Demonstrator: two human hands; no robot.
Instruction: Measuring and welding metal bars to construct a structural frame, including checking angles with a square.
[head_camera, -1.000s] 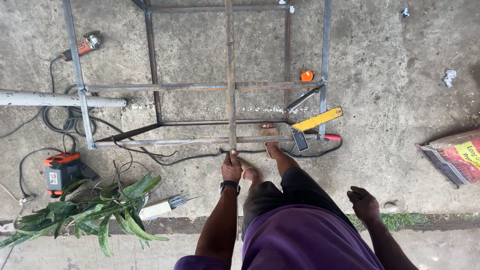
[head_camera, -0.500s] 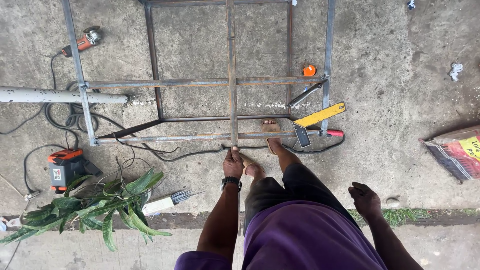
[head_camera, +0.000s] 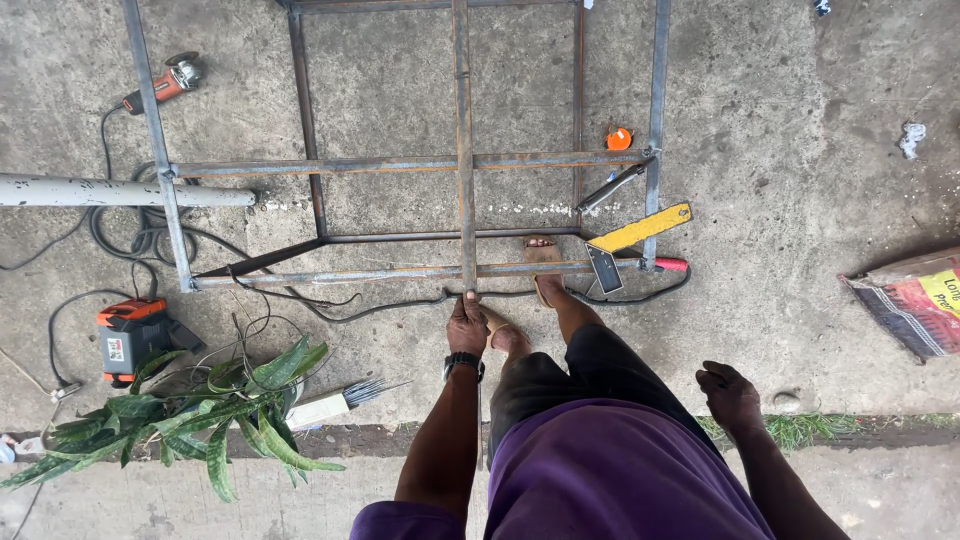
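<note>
A rusty welded metal frame (head_camera: 400, 165) lies flat on the concrete floor. One long steel bar (head_camera: 463, 140) runs across it toward me, and my left hand (head_camera: 466, 324) grips the near end of that bar; a watch sits on that wrist. My right hand (head_camera: 730, 396) hangs at my side, fingers curled, holding nothing. One sandalled foot (head_camera: 545, 262) rests on the frame's near rail.
An angle grinder (head_camera: 165, 82) lies at the back left, a grey pipe (head_camera: 120, 192) to the left, an orange welding machine (head_camera: 130, 335) with black cables, leafy branches (head_camera: 190, 420), a bundle of welding rods (head_camera: 340, 402), a yellow square (head_camera: 640, 228), an orange tape measure (head_camera: 619, 139), a printed sack (head_camera: 915, 300).
The view has shifted slightly; my left hand stays on the bar's end and my right hand stays at my side.
</note>
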